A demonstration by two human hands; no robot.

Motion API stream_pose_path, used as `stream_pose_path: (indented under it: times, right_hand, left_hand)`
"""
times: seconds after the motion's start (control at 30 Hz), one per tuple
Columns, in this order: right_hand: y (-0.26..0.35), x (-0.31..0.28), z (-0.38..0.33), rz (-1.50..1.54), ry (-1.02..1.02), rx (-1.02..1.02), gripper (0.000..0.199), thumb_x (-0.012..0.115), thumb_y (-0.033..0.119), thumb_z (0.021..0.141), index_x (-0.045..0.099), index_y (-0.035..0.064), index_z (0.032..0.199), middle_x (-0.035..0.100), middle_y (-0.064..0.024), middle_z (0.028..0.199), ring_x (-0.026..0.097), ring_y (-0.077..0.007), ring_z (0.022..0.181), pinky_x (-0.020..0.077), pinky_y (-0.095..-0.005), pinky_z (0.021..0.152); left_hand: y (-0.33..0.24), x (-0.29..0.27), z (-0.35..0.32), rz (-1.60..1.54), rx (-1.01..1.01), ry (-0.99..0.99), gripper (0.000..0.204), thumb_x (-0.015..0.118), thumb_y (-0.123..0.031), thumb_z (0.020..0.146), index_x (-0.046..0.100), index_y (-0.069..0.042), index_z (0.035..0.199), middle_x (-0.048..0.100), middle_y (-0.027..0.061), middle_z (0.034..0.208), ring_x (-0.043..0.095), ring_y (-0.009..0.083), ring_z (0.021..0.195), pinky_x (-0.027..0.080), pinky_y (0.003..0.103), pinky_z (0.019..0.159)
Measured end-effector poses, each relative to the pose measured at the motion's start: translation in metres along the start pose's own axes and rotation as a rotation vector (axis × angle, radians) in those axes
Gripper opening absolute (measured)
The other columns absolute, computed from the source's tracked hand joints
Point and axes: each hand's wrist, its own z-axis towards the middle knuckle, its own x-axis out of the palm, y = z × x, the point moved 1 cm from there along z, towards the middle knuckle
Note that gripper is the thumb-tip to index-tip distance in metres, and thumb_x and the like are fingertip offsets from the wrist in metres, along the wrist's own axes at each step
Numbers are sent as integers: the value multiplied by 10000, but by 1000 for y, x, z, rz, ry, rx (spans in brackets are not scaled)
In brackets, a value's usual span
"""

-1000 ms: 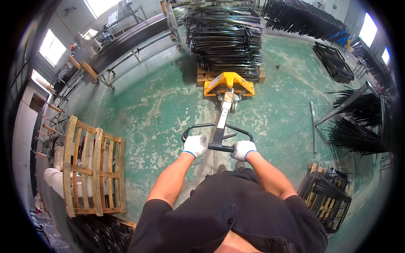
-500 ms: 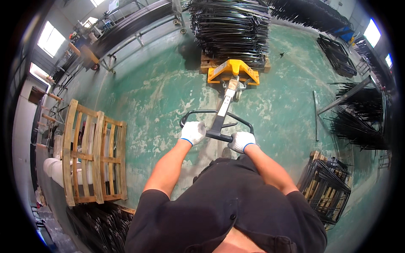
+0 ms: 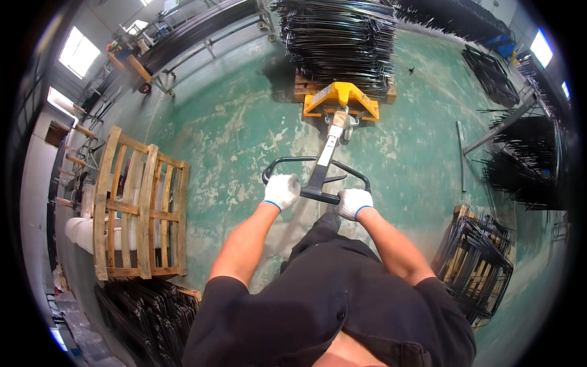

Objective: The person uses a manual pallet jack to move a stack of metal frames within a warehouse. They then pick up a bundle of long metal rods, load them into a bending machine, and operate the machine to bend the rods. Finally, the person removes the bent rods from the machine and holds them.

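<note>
Both my hands wear white knit gloves with blue cuffs. My left hand (image 3: 282, 191) is wrapped round the left corner of a black loop handle (image 3: 291, 159), and my right hand (image 3: 354, 202) grips its right corner. From the handle, a black and white shaft (image 3: 328, 148) runs forward to a yellow pallet jack (image 3: 342, 98). The jack's body stands against a wooden pallet (image 3: 304, 87), and its forks are hidden beneath. A tall stack of black metal frames (image 3: 336, 44) rests on that pallet.
A slatted wooden pallet (image 3: 147, 208) stands on edge at my left, with bundled black rods (image 3: 147, 312) nearer me. Black frames on a pallet (image 3: 477, 263) lie at my right, and a metal rack (image 3: 504, 128) with black rods stands beyond. A long wheeled rack (image 3: 202, 37) is far left.
The surroundings have slid slightly, with the side pallets higher or nearer in view. A dark-clad leg and foot now show below the handle. My grip is the same.
</note>
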Motion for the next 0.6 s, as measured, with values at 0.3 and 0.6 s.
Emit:
stream_pose_path:
  times: [0.3, 0.6]
  right_hand:
    - [6, 43, -69, -31, 51, 24, 381, 628, 378, 869, 808, 110, 1070, 783, -220, 1095, 751, -390, 1074, 587, -484, 945]
    - [31, 98, -135, -57, 36, 34, 364, 648, 408, 863, 795, 129, 1044, 792, -191, 1040, 765, -377, 1000, 593, -482, 920]
  left_hand:
    - [-30, 14, -88, -2, 16, -12, 190, 614, -200, 922, 737, -66, 870, 746, 204, 814, 734, 409, 811, 544, 539, 800]
    - [-39, 11, -175, -27, 44, 31, 174, 618, -202, 922, 738, -88, 868, 746, 186, 810, 735, 403, 818, 543, 535, 807]
